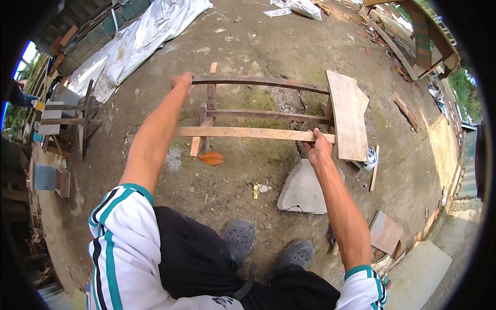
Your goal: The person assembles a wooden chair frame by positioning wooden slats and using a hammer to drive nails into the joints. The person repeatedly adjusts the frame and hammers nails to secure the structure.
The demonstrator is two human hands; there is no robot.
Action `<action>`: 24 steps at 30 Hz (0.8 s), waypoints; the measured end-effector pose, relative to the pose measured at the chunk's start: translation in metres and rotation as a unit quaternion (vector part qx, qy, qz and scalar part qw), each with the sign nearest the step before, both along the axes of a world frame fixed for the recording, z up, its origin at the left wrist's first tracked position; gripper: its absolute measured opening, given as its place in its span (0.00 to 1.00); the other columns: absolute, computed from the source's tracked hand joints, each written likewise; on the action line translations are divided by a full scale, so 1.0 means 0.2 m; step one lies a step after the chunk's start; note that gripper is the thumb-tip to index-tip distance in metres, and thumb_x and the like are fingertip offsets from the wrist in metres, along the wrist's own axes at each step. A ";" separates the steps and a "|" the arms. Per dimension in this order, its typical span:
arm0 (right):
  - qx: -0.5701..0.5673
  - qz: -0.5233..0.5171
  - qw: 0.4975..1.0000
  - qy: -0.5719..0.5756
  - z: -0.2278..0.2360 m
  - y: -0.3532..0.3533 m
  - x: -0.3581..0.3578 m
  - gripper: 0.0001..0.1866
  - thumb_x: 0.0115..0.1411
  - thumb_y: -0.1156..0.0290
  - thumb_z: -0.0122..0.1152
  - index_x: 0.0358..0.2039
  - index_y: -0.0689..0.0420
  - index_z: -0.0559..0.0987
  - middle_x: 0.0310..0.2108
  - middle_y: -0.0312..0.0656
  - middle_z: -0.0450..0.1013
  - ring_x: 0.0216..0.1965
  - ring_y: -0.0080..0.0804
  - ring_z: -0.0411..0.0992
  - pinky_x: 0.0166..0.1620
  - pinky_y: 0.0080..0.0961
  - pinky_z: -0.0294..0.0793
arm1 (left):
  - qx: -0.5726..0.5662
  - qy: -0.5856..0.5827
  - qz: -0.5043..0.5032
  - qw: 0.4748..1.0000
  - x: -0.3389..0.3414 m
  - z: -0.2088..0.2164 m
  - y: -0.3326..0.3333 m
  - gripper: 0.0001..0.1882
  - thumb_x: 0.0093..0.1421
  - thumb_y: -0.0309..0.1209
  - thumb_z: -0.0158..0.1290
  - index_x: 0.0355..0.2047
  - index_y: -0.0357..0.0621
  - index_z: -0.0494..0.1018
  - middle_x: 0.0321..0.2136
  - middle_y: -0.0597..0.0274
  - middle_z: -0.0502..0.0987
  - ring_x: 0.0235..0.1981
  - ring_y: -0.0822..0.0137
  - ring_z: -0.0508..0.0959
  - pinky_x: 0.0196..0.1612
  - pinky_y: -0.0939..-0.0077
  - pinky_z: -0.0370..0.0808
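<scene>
White sleeves (132, 222) with green bands lay nearest. The right hand (319, 148) pinched a pale slat (243, 133) near its right end; the left hand (182, 81) gripped the left end of the far rail (258, 80). The slat ran alongside the middle rail (268, 115) and passed over a crosspiece (196, 148), though whether they touched was hard to tell. Rightward was a board (347, 119); nearer the shoes (239, 238) lay a stone (304, 189).

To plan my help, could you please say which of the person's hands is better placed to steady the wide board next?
Probably the right hand: it holds the pale slat close beside the wide board, whereas the left hand grips the opposite end of the dark rail.
</scene>
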State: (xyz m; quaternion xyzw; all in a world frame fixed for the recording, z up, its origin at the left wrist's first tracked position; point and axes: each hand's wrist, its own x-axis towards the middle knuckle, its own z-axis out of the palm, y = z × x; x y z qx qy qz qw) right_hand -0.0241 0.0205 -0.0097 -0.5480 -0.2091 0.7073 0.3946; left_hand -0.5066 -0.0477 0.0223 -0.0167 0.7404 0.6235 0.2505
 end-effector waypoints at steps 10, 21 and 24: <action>0.073 -0.035 0.996 0.033 0.21 0.17 0.27 0.12 0.59 0.73 0.57 0.42 0.61 0.70 0.41 0.49 0.74 0.43 0.42 0.75 0.49 0.45 0.79 | 0.078 0.048 -0.183 0.979 0.29 0.62 -0.12 0.12 0.58 0.25 0.57 0.41 0.31 0.73 0.40 0.53 0.75 0.39 0.63 0.80 0.41 0.72 0.85; 0.185 -0.024 0.972 0.140 0.45 0.39 0.79 0.11 0.59 0.78 0.54 0.40 0.72 0.70 0.43 0.54 0.73 0.45 0.42 0.76 0.53 0.39 0.80 | 0.008 -0.004 -0.418 0.908 0.73 0.98 -0.44 0.39 0.58 0.50 0.59 0.55 0.27 0.64 0.48 0.42 0.75 0.35 0.62 0.82 0.33 0.77 0.84; 0.223 0.011 0.964 0.145 0.52 0.41 0.90 0.13 0.62 0.76 0.56 0.44 0.71 0.71 0.47 0.53 0.73 0.48 0.40 0.76 0.56 0.40 0.78 | -0.082 0.011 -0.516 0.852 0.82 0.97 -0.46 0.45 0.60 0.62 0.49 0.54 0.23 0.66 0.44 0.38 0.77 0.29 0.66 0.81 0.25 0.80 0.80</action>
